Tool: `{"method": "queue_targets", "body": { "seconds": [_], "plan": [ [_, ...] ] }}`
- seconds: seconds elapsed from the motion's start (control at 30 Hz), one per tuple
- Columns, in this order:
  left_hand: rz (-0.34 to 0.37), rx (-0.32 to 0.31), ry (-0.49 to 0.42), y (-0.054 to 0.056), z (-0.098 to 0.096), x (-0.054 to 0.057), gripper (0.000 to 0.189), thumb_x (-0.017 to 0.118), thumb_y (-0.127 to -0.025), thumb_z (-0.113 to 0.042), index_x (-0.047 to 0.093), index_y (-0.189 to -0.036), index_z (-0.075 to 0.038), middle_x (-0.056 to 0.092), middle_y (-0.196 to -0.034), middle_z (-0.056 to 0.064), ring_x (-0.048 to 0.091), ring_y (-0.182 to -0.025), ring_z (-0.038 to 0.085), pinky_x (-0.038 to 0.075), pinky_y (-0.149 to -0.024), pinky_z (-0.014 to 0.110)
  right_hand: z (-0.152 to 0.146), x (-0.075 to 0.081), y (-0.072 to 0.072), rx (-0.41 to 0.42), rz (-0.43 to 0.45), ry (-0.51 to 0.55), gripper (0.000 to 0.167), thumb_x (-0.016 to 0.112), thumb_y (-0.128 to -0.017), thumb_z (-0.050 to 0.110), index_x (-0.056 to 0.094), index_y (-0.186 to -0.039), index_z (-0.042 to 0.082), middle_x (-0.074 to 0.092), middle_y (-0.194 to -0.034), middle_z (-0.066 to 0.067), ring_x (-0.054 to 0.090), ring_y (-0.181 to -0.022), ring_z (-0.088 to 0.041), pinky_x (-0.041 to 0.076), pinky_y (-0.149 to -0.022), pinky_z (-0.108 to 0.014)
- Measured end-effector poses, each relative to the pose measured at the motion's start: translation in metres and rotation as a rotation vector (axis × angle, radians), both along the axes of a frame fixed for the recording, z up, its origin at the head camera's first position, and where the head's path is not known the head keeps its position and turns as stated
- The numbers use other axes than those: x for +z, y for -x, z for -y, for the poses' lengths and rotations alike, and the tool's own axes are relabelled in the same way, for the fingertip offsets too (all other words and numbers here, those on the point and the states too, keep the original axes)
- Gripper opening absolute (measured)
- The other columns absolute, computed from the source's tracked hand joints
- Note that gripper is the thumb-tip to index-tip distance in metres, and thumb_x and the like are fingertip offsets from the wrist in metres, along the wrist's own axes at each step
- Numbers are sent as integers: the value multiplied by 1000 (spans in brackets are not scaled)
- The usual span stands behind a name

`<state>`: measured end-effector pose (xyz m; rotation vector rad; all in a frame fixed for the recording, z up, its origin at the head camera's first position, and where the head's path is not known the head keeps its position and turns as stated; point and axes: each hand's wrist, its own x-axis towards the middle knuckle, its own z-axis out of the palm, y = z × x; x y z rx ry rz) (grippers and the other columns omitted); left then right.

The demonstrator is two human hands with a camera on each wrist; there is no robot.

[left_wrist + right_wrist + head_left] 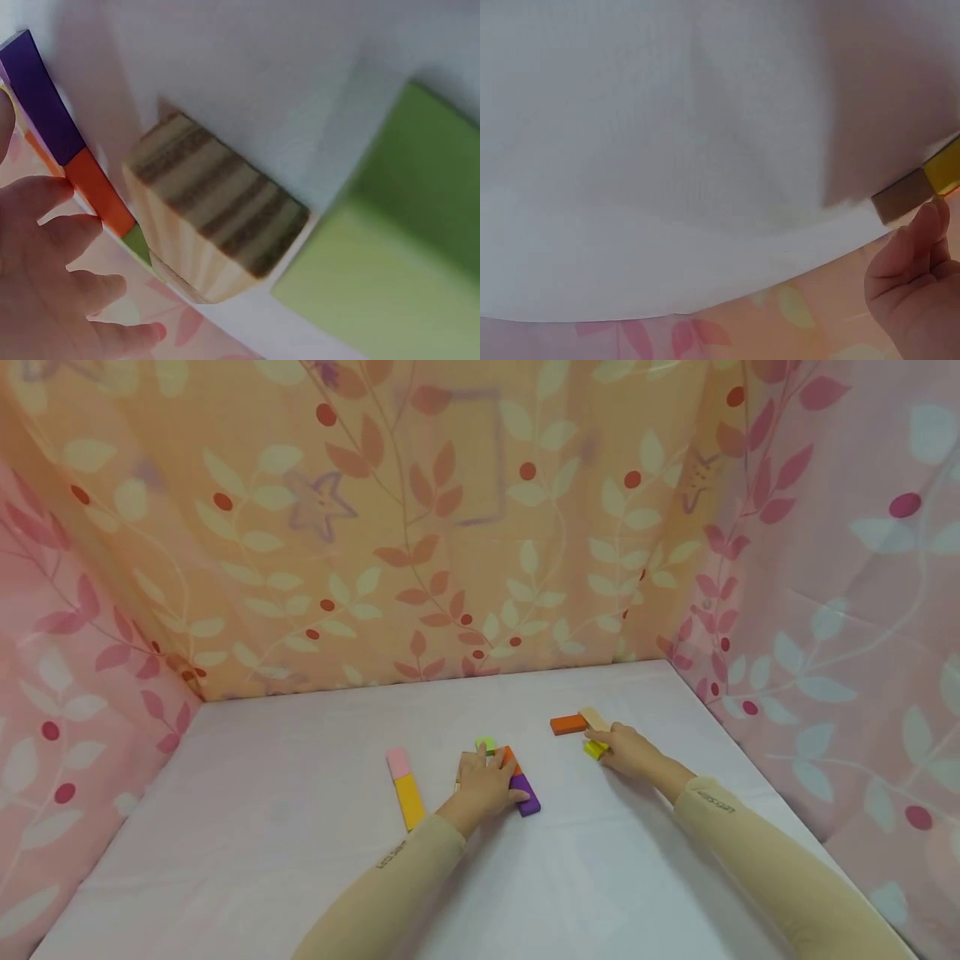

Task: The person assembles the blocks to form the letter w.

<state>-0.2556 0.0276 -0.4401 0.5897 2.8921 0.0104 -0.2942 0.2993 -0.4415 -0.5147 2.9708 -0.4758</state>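
Observation:
My left hand [483, 785] lies over a group of blocks with its fingers spread, fingertips right at an orange block [101, 191]. In line with that block are a purple block [527, 796] and a light green block [486, 745]. A wooden block with brown stripes [217, 195] stands beside them, partly hidden by this hand in the head view. Farther right, my right hand [630, 750] pinches a small yellow block [595, 749] between thumb and index finger. A pale wooden block [594, 719] adjoins it, near the index finger.
A reddish-orange block [567, 725] lies at the pale block's far left end. To the left, a pink block [399, 763] and a yellow-orange block [410, 802] lie end to end. A blurred green block [397, 247] fills the left wrist view's right side. Patterned curtains [420, 527] border the white table [262, 818].

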Motion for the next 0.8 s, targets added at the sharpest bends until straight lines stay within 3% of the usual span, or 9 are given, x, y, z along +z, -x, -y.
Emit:
{"method": "queue_targets", "body": {
  "seconds": [0.2, 0.4, 0.63, 0.8],
  "plan": [
    [-18, 14, 59, 2, -1, -2, 71, 51, -89, -63, 44, -148, -23, 37, -154, 2, 21, -145, 34, 22, -109, 55, -4, -8, 8, 17, 0, 24, 43, 72, -84, 3, 62, -125, -2, 52, -88, -13, 48, -77, -24, 43, -70, -35],
    [-19, 43, 21, 3, -2, -3, 70, 56, -86, -62, 48, -145, -25, 40, -152, 2, 23, -144, 33, 20, -110, 56, -7, -13, 12, -4, -7, 99, 40, 77, -81, 8, 66, -118, -5, 51, -89, -11, 47, -80, -23, 42, -73, -36],
    [-27, 55, 13, 5, -3, -6, 70, 57, -85, -62, 48, -145, -26, 40, -152, 1, 25, -144, 32, 20, -110, 57, 4, -11, -2, -88, 44, 274, 38, 77, -81, 10, 65, -113, -5, 60, -101, -15, 51, -87, -26, 45, -78, -41],
    [-40, 49, 33, 6, -3, -8, 71, 56, -85, -63, 48, -145, -26, 40, -152, 1, 27, -143, 32, 22, -109, 56, 20, -5, -19, -144, 105, 437, 34, 78, -80, 9, 64, -107, -5, 64, -102, -15, 52, -83, -24, 47, -74, -33]
  ]
}}
